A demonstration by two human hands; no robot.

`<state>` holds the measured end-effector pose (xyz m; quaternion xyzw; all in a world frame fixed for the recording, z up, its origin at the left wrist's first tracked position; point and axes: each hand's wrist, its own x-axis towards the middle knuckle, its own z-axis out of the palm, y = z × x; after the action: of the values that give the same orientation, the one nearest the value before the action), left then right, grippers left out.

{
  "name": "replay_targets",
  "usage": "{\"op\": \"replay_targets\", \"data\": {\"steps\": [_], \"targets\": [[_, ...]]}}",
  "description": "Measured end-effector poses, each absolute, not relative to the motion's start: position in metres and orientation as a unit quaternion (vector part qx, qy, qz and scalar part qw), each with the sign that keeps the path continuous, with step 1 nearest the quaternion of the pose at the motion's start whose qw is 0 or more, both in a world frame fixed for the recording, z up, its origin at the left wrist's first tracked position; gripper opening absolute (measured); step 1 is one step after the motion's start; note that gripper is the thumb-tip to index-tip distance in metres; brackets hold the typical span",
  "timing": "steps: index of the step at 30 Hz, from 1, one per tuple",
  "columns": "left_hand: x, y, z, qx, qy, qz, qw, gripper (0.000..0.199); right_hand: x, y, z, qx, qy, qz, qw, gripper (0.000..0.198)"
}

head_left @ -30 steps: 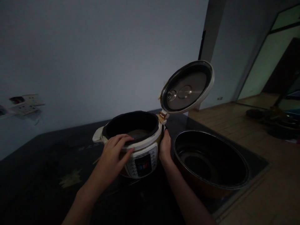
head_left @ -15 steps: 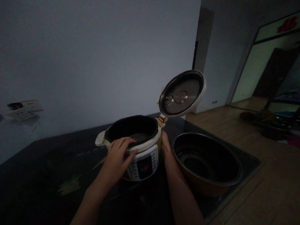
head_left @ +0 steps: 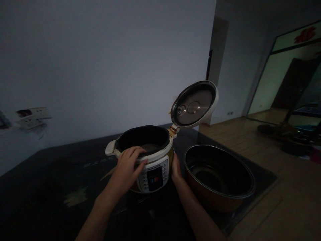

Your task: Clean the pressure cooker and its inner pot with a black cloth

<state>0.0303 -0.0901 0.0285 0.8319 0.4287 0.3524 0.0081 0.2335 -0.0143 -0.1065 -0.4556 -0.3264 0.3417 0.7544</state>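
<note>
A white electric pressure cooker [head_left: 154, 154] stands on the dark countertop, its round lid [head_left: 194, 106] tilted up on a hinge at the right. The cooker's dark interior shows below the lid. My left hand [head_left: 130, 164] grips the front left of the cooker's rim, fingers hooked over the edge and thumb down on the outside, beside the control panel [head_left: 154, 179]. Against the cooker's right side lies my right hand [head_left: 176, 169]; the cooker hides part of its fingers. Close to my right forearm sits a large, dark-lined oval pot [head_left: 220, 174] with a brown outside.
A leaf-like pale patch [head_left: 76, 196] is on the countertop [head_left: 97, 174] at left. Wall sockets [head_left: 33, 115] are above the counter's back left. Beyond its right edge lie the wooden floor [head_left: 243, 134] and a glass partition [head_left: 273, 73].
My right hand has slid lower along the cooker's right side, and more of it shows. My left hand keeps its hold on the rim. The camera view has tilted slightly.
</note>
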Motion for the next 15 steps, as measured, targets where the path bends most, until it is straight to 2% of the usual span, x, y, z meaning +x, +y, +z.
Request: {"op": "replay_targets", "data": {"steps": [5, 7, 11, 15], "targets": [[0.029, -0.095, 0.034, 0.825, 0.429, 0.368, 0.013, 0.027, 0.204, -0.072, -0.115, -0.486, -0.330, 0.371, 0.719, 0.072], [0.028, -0.102, 0.039, 0.818, 0.430, 0.383, 0.002, 0.028, 0.193, -0.095, -0.108, -0.481, -0.381, 0.357, 0.705, 0.074], [0.031, -0.127, 0.051, 0.809, 0.408, 0.423, -0.034, 0.025, 0.184, -0.122, -0.083, -0.459, -0.557, 0.225, 0.654, 0.061], [0.042, -0.157, 0.057, 0.816, 0.382, 0.431, -0.052, 0.024, 0.183, -0.125, -0.062, -0.423, -0.718, 0.091, 0.546, 0.058]]}}
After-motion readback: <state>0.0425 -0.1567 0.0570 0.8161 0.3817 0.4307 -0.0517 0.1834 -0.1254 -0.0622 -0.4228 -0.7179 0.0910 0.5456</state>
